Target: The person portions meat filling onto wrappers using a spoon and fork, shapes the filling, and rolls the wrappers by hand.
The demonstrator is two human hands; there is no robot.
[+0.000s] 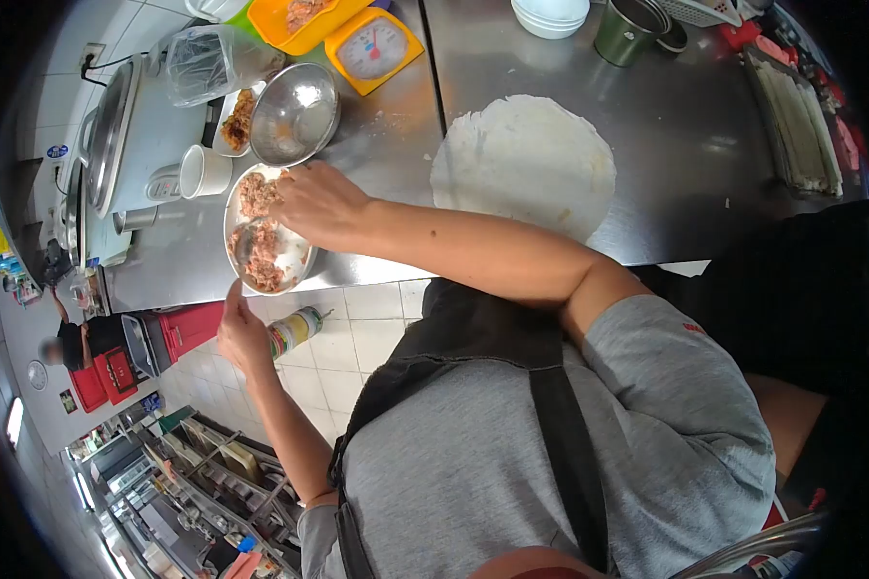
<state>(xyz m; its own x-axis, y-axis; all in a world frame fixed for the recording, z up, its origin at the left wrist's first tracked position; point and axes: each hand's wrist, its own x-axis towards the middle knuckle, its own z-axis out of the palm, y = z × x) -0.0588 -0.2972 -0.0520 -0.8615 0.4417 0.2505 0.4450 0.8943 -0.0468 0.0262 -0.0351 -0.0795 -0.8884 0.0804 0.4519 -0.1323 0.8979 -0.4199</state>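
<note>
A white bowl (301,267) holds clumps of pinkish minced meat (264,265) and stands at the table's front edge. My right hand (323,206) reaches over its rim, fingers curled down at the upper clump; the fingertips and anything in them are hidden. Below the bowl, my left hand (245,333) has its fingers closed up at the near rim, seemingly gripping it. A rounded greyish shape, perhaps a spoon, lies among the meat. Just beyond the bowl is a steel mixing bowl (304,114). To the right lies a large, thin, floury round of dough (523,164).
A yellow dial scale (375,50) and an orange tub (266,27) of meat stand at the back. A white cup (206,172) and a large cooker (150,130) are at left. A green metal canister (630,34) stands behind the dough. Another person (92,338) is far left.
</note>
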